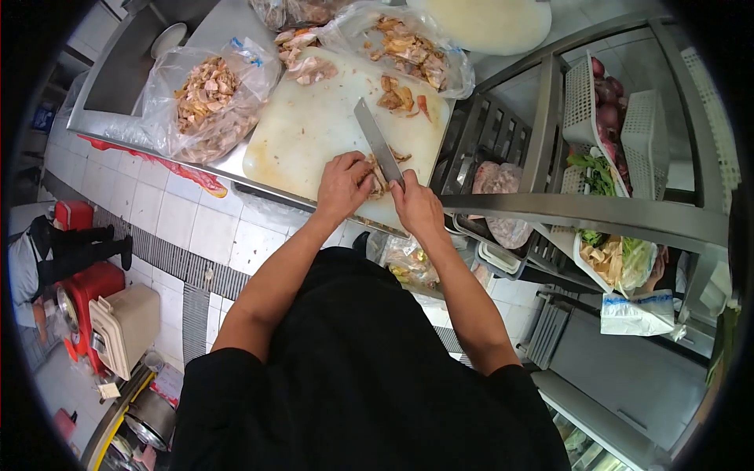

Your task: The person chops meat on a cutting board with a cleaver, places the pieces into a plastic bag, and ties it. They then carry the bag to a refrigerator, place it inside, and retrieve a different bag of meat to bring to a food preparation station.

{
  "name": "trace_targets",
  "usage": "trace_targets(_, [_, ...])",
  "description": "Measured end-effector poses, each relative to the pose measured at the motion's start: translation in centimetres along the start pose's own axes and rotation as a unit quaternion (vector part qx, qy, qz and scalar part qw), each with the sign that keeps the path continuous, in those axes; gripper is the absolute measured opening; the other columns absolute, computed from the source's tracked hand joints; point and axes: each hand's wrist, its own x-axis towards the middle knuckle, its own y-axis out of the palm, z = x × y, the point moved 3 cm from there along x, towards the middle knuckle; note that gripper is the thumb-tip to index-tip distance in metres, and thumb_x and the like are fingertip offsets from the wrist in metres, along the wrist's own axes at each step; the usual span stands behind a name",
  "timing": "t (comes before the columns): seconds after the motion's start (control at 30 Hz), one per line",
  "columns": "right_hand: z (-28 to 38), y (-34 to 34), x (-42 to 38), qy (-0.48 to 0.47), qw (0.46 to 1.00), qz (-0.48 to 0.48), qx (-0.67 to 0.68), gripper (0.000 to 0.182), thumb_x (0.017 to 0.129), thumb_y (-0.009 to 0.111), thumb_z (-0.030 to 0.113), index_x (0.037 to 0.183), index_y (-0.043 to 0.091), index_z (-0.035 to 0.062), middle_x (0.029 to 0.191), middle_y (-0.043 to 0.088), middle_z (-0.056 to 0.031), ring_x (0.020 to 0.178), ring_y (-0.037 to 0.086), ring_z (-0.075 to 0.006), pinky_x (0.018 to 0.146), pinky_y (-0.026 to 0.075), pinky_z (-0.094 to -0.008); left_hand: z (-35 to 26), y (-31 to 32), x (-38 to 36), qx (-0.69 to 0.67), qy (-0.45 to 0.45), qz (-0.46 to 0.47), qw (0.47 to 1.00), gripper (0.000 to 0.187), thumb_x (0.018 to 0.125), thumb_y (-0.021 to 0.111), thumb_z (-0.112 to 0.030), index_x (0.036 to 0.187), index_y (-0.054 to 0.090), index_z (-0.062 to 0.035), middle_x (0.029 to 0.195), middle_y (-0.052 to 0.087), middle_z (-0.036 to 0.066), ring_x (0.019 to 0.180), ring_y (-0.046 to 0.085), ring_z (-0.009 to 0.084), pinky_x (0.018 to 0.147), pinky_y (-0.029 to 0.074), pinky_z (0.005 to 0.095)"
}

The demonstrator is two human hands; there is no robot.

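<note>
My right hand (pixel 417 206) is wrapped round the handle of a knife (pixel 372 135), whose broad blade points away over the white cutting board (pixel 290 141). Close to the blade, my left hand (pixel 344 185) presses with curled fingers on a piece of cooked meat (pixel 378 185), partly hidden beneath them. A clear plastic bag of chopped meat (pixel 206 94) stands at the board's left. Larger meat pieces (pixel 397 96) lie at the board's far right, near another open bag holding more meat (pixel 408 49). Further pieces (pixel 310 67) sit at the far left edge.
To the right, a metal rack (pixel 542 125) holds baskets with red onions (pixel 609 118) and greens (pixel 595 174). A bag of pale meat (pixel 499 200) rests on a lower level. A round board (pixel 491 23) lies at the back. Another person (pixel 59 259) stands far left.
</note>
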Motion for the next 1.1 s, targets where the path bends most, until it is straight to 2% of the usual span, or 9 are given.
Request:
trace_targets(0.2, [3.0, -5.6, -1.0, -0.013, 0.999, -0.034, 0.03, 0.032, 0.097, 0.049, 0.034, 0.108, 0.05, 0.0039, 0.073, 0.064, -0.026, 0.072, 0.063, -0.0465, 0.065, 0.048, -0.0551, -0.5, -1.6, -0.5, -0.036, -0.048, -0.005, 0.998, 0.032, 0.077, 0.071, -0.016, 0.106, 0.065, -0.0034, 0.12, 0.057, 0.013, 0.112, 0.053, 0.0335, 0.096, 0.044, 0.0414])
trace_targets(0.3, [3.1, -5.5, -1.7, -0.031, 0.981, -0.14, 0.135, 0.03, 0.096, 0.052, 0.032, 0.109, 0.05, 0.0047, 0.072, 0.065, -0.0253, 0.07, 0.063, -0.0462, 0.063, 0.048, -0.0551, 0.1, -2.1, -1.6, -0.026, -0.038, 0.017, 0.999, 0.04, 0.076, 0.073, -0.016, 0.113, 0.063, -0.0043, 0.125, 0.055, 0.015, 0.115, 0.052, 0.0342, 0.098, 0.044, 0.041])
trace_targets(0.33, [2.1, -3.4, -1.4, -0.03, 0.98, -0.14, 0.135, 0.03, 0.096, 0.052, 0.032, 0.109, 0.05, 0.0047, 0.072, 0.065, -0.0253, 0.07, 0.063, -0.0462, 0.063, 0.048, -0.0551, 0.2, -2.0, -1.8, -0.016, -0.018, 0.035, 0.999, 0.046, 0.075, 0.075, -0.015, 0.117, 0.061, -0.0058, 0.126, 0.054, 0.015, 0.116, 0.052, 0.0342, 0.099, 0.044, 0.0409])
trace_targets(0.4, [0.8, 0.3, -0.4, -0.011, 1.0, 0.0, -0.021, 0.029, 0.096, 0.052, 0.031, 0.108, 0.05, 0.0046, 0.071, 0.064, -0.0258, 0.069, 0.063, -0.0465, 0.063, 0.048, -0.0559, 0.4, -1.9, -2.0, -0.011, -0.015, 0.046, 0.999, 0.049, 0.075, 0.075, -0.016, 0.12, 0.06, -0.0043, 0.126, 0.053, 0.016, 0.116, 0.052, 0.0347, 0.099, 0.044, 0.0407])
trace_targets(0.53, [1.8, -2.5, 0.1, -0.007, 1.0, 0.009, 0.016, 0.031, 0.097, 0.05, 0.034, 0.107, 0.051, 0.0048, 0.075, 0.065, -0.0257, 0.074, 0.063, -0.047, 0.067, 0.047, -0.0553, 0.0, -2.6, -1.9, -0.009, 0.003, 0.058, 0.998, 0.054, 0.073, 0.076, -0.016, 0.122, 0.057, -0.0027, 0.127, 0.052, 0.017, 0.116, 0.051, 0.0353, 0.099, 0.044, 0.0405])
trace_targets(0.67, [3.9, -5.8, -1.7, -0.033, 0.985, -0.115, 0.125, 0.03, 0.097, 0.05, 0.031, 0.11, 0.049, 0.0043, 0.069, 0.064, -0.0249, 0.069, 0.063, -0.0454, 0.063, 0.048, -0.0552, -0.1, -2.6, -2.3, -0.005, 0.012, 0.055, 0.998, 0.054, 0.073, 0.077, -0.015, 0.121, 0.057, -0.0028, 0.127, 0.052, 0.017, 0.115, 0.052, 0.0354, 0.099, 0.044, 0.0412])
trace_targets(0.73, [2.4, -3.2, -1.4, -0.035, 0.986, -0.122, 0.111, 0.03, 0.097, 0.05, 0.031, 0.11, 0.049, 0.0043, 0.07, 0.064, -0.0253, 0.07, 0.064, -0.0455, 0.063, 0.048, -0.0548, 0.2, -2.2, -2.1, -0.008, 0.001, 0.043, 0.999, 0.053, 0.072, 0.078, -0.015, 0.119, 0.058, -0.0028, 0.126, 0.052, 0.016, 0.115, 0.051, 0.0352, 0.099, 0.045, 0.0412])
trace_targets(0.8, [0.9, 0.5, -0.6, 0.009, 1.0, 0.022, -0.016, 0.034, 0.098, 0.049, 0.037, 0.108, 0.05, 0.0041, 0.074, 0.065, -0.025, 0.075, 0.064, -0.0469, 0.069, 0.048, -0.0551, 0.0, -2.2, -2.2, -0.008, 0.005, 0.041, 0.999, 0.052, 0.073, 0.077, -0.015, 0.119, 0.058, -0.0026, 0.126, 0.053, 0.016, 0.114, 0.052, 0.0349, 0.098, 0.045, 0.0408])
trace_targets(1.1, [2.8, -3.1, -2.9, -0.01, 0.989, -0.104, 0.108, 0.031, 0.097, 0.052, 0.033, 0.106, 0.05, 0.0034, 0.071, 0.064, -0.0239, 0.069, 0.064, -0.0454, 0.061, 0.048, -0.0547, -0.2, -2.1, -2.9, -0.028, -0.015, 0.025, 0.999, 0.046, 0.075, 0.075, -0.011, 0.116, 0.059, -0.002, 0.122, 0.055, 0.016, 0.111, 0.055, 0.0344, 0.094, 0.048, 0.0398])
